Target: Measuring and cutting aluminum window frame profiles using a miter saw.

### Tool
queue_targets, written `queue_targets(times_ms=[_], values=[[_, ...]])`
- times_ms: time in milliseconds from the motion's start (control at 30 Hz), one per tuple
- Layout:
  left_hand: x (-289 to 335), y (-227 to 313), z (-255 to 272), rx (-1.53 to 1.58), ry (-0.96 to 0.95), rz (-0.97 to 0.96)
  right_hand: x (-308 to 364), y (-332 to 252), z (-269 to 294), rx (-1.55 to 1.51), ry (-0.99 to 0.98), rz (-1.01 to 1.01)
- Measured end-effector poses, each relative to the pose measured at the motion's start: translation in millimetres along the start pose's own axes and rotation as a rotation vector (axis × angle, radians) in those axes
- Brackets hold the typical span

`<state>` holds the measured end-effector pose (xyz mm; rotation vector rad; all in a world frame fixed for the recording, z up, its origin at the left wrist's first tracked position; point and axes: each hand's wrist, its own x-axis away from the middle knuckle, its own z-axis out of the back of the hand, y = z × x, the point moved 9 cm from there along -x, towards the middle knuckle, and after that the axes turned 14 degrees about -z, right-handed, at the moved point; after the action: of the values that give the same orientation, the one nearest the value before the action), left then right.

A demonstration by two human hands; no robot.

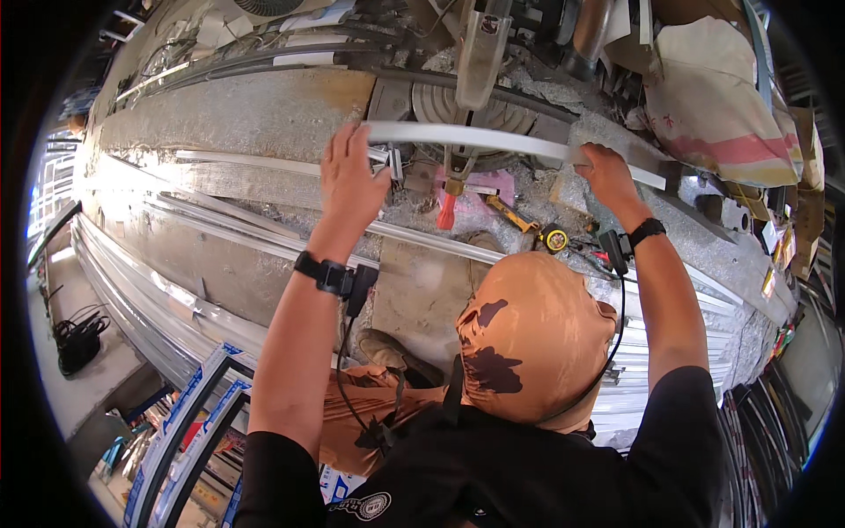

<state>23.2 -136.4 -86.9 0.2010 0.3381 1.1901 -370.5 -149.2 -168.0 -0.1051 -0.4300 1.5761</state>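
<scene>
A long white profile strip [475, 137] spans between my two hands, raised over a cut-off saw's round base [431, 104]. My left hand [349, 180] is closed at the strip's left end, fingertips curled over the far side. Farther along, my right hand [607, 176] pinches the strip, and a length of it sticks out to the right. The saw's grey head [482, 62] stands upright behind the strip. Below it, a red handle [446, 211] points toward me, beside a pink sheet [497, 189]. A yellow tape measure [554, 238] lies nearer my right forearm.
Bundles of long metal profiles [158, 282] run along the left. More pale profiles [664, 339] lie under my right arm. A cloth sack with a pink stripe [722, 106] stands at the far right. Blue-edged frames [189, 431] lean at lower left. Grey shavings cover the workbench [651, 207].
</scene>
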Motion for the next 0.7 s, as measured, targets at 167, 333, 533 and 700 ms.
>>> queue_targets(times_ms=[167, 333, 533, 700], values=[[66, -56, -16, -0.004, -0.133, 0.209, -15, 40, -41, 0.054, -0.003, -0.159], [142, -76, -28, 0.012, -0.316, 0.315, -33, 42, -57, 0.138, 0.111, -0.119], [172, -63, -34, 0.066, -0.384, 0.288, -46, 62, -52, 0.313, 0.131, -0.417], [164, -54, -36, 0.078, -0.421, 0.286, -51, 78, -52, 0.319, 0.006, -0.572]])
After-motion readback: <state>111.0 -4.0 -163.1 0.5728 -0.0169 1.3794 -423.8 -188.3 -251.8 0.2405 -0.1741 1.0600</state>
